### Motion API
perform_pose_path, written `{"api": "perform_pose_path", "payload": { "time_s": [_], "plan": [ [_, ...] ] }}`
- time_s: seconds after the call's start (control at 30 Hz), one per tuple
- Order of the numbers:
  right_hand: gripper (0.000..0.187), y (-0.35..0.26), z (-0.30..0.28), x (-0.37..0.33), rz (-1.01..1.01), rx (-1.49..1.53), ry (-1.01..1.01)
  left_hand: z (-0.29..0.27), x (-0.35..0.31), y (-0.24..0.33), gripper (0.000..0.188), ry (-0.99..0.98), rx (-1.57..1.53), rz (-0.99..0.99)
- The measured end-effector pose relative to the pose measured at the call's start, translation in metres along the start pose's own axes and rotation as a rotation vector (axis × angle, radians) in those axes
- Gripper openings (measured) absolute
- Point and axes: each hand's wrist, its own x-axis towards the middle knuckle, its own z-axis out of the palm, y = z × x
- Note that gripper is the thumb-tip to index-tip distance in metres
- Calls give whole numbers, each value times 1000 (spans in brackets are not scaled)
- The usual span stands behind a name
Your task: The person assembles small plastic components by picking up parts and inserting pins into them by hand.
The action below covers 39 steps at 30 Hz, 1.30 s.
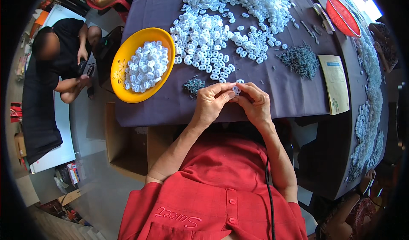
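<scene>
Evidently, the two hands meet at the near edge of the worktop [294, 93]: the left hand [211, 103] and the right hand [254, 105] are both drawn narrow, thumbs against fingers, pinching one small white piece [236, 90] with two dark holes. Such a fingertip grip probably suits something so little, keeping it steady and its face in sight. A second white piece shows at the right forefinger, just past twelve o'clock of the first; whether it is held or merely lies there, I cannot tell.

Taking the hands as the clock's centre, a loose heap of white pieces [238, 1] spreads from eleven to one o'clock, likely kept ahead so either hand can reach it. One yellow bowl [120, 56] sits between nine and ten, a pile of white pieces in it, the rim presumably stopping them from scattering. Of grey-green pins there are two piles: the small pile [194, 85] just past nine, near the left hand, perhaps for a short reach, and the large pile [301, 61] at two. One booklet [334, 84] lies at three, and one red basket [343, 16] near two, farther out. White pieces and pins are too many and too overlapped to count.
</scene>
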Motion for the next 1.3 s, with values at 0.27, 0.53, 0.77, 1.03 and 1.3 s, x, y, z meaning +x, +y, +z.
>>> {"api": "perform_pose_path", "payload": {
  "time_s": [0.27, 0.53, 0.77, 1.03, 1.3],
  "plan": [
    [32, 1, -1, 0, -28, -33, -16, -1, 1, -2, 16, -11, 41, 99],
    [31, -4, 0, 1, -30, -31, -35, -2, -2, -2, 16, 6, 25, 64],
    [32, -5, 0, 1, -15, -49, -43, -2, -4, -1, 17, 28, 2, 51],
    [36, -5, 1, 2, 13, -73, -51, -8, 0, -5, 17, 0, 65, 69],
    [36, -7, 3, 2, -11, -56, -33, -9, -1, -8, 16, 26, 122, 149]
  ]
}}
